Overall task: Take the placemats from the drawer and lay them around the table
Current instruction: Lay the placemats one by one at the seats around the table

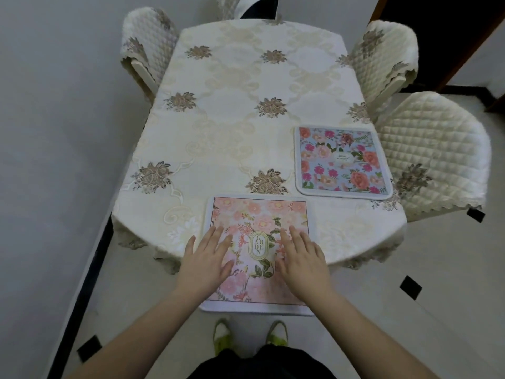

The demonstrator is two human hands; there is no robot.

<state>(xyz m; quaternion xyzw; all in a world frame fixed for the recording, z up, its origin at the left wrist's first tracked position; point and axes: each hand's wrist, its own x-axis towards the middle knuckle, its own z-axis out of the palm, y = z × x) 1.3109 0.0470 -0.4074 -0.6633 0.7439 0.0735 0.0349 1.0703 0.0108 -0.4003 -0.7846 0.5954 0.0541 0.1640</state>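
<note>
A pink floral placemat (pixel 259 214) with a "GARDEN" label lies at the near end of the table (pixel 232 127); its near edge overhangs the table edge. My left hand (pixel 207 258) rests flat on its left part and my right hand (pixel 300 258) flat on its right part, fingers spread, gripping nothing. A blue floral placemat (pixel 341 162) lies flat at the table's right side, in front of a chair. The drawer is out of view.
The table wears a cream cloth with embroidered flowers. Quilted cream chairs stand at the left back (pixel 147 47), right back (pixel 385 58) and right (pixel 437 154). A grey wall runs along the left. My feet (pixel 250 335) stand on the pale tiled floor below.
</note>
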